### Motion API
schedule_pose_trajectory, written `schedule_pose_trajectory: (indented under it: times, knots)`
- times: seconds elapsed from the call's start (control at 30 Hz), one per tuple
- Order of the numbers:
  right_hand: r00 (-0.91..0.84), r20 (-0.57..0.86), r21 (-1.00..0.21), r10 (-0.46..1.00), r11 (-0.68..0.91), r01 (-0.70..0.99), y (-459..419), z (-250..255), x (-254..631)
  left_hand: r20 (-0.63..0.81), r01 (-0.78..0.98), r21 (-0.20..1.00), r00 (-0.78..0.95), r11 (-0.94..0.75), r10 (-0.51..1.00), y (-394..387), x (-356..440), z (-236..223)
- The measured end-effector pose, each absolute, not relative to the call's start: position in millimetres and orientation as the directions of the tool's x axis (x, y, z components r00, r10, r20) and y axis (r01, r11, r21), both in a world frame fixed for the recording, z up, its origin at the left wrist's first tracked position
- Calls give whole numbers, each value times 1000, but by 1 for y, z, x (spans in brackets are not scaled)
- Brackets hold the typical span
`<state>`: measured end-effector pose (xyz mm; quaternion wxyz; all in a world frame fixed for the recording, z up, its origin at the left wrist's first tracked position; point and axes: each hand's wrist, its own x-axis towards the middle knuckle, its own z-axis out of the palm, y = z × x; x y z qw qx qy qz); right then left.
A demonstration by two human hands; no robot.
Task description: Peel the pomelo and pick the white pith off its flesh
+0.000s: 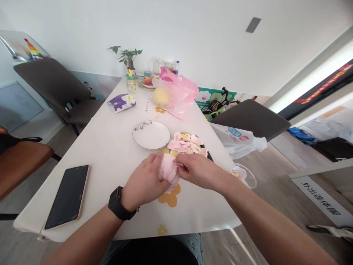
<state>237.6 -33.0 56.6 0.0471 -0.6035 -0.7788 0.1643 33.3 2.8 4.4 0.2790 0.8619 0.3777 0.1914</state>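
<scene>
Over the near part of the table, my left hand point(149, 179) is wrapped around a peeled pomelo point(168, 171) covered in pale pink pith. A black watch is on that wrist. The closed fingers of my right hand point(194, 168) pinch the pith on the fruit's right side; the fingertips are partly hidden. Just beyond both hands lies a heap of pomelo peel point(187, 144), pink inside and yellow-green outside, on something dark that shows only at its edge. A white plate point(151, 136) with small printed figures stands left of the peel.
A phone point(67, 197) lies at the table's near left. Farther back are a tissue pack point(121, 103), a pink plastic bag point(179, 92) with a yellow fruit, a lidded jar point(131, 82) and a potted plant point(129, 57). A white bag point(237, 140) hangs at the right edge, above a clear bin point(248, 176).
</scene>
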Motion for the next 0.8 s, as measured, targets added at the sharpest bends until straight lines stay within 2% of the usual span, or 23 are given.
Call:
schedule_pose_trajectory:
  times: [0.13, 0.33, 0.4, 0.53, 0.6, 0.8]
  knots:
    - [-262, -143, -306, 954, 209, 929, -34, 60, 237, 121, 554, 613, 639, -564, 759, 2, 33, 4]
    - [-250, -192, -156, 949, 222, 962, -29, 62, 232, 132, 553, 589, 653, -589, 746, 1, 33, 3]
    - [-261, -195, -175, 945, 229, 958, -29, 63, 235, 138, 552, 583, 656, -596, 742, 1, 33, 3]
    - [-315, -157, -353, 936, 244, 903, -32, 64, 244, 135, 537, 604, 659, -589, 740, 2, 31, 3]
    - [-309, -160, -396, 938, 226, 890, -32, 65, 246, 131, 531, 614, 661, -584, 739, 2, 31, 3]
    - [-275, -222, -279, 935, 209, 937, -26, 71, 240, 134, 547, 579, 668, -605, 732, 2, 33, 5]
